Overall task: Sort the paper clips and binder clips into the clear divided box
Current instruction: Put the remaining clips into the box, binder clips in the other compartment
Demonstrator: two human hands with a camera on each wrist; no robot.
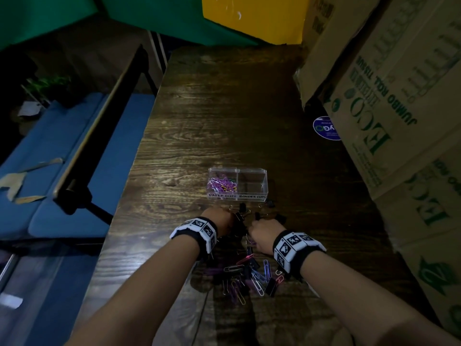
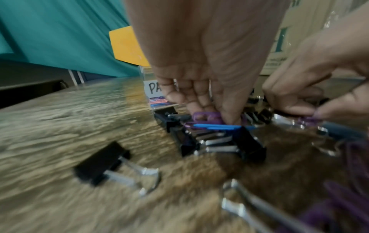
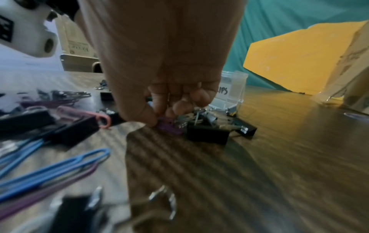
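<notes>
The clear divided box [image 1: 252,171] stands on the wooden table. Its left compartment holds purple paper clips [image 1: 220,184]; I see nothing in the right one. A loose pile of black binder clips [image 2: 250,145] and coloured paper clips [image 1: 252,278] lies in front of the box. My left hand [image 2: 219,116] pinches a purple paper clip [image 2: 207,117] at the pile's far end, above a blue paper clip [image 2: 217,126]. Beside it, my right hand [image 3: 159,119] pinches another purple paper clip [image 3: 169,127] against the table, next to a black binder clip [image 3: 207,135].
Large cardboard boxes [image 1: 386,108] are stacked along the table's right side, with a round blue sticker [image 1: 325,128] at their foot. The table's left edge drops to a blue bench [image 1: 74,158]. Bare wood [image 1: 224,108] stretches beyond the clear box.
</notes>
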